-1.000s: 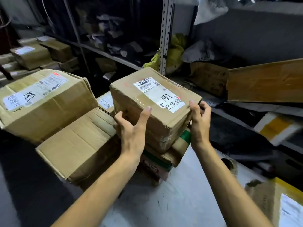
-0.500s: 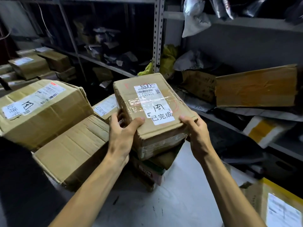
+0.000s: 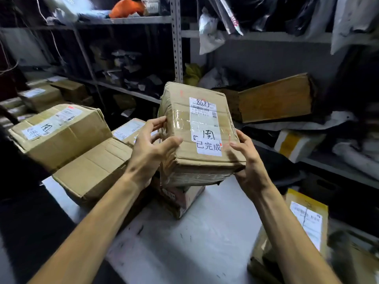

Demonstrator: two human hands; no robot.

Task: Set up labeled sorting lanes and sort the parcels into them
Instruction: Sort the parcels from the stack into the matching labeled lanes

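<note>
Parcel depot storeroom. We recorded slotted steel shelving (image 3: 178, 48), its tiers stuffed with pale and dark poly mailers (image 3: 211, 35). Taped cardboard cartons (image 3: 78, 140) stood stacked on a white table (image 3: 205, 232). Several bore a printed barcode label (image 3: 203, 111) with handwritten marks. We also listed a white-and-yellow parcel (image 3: 295, 144) on a lower shelf.

The middle box (image 3: 196, 130) carries a white label (image 3: 203, 111) with handwritten "868" above a barcode. Below it, a sticker (image 3: 209, 148) reads "已完成". Just left, a smaller box (image 3: 129, 128) shows the same three characters.
</note>
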